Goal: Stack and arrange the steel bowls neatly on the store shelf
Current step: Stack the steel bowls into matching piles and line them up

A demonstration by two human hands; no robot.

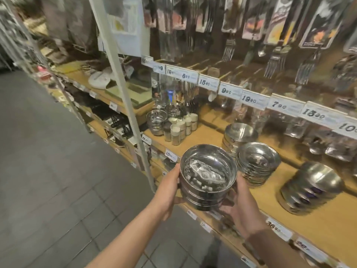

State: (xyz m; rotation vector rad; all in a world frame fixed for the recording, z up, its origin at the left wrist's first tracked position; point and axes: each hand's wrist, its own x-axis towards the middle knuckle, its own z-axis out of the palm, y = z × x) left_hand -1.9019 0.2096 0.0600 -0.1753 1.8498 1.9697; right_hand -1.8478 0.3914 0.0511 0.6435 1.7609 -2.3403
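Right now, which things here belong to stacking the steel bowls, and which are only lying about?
Job: held bowl stack, left hand, right hand, two upright bowl stacks, tilted bowl stack, shelf.

Lying about: spice jars, price tags, hanging forks.

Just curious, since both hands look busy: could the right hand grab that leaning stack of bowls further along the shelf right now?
Probably not yet. The right hand and left hand both hold the stack of bowls; the shelf before the leaning stack looks free.
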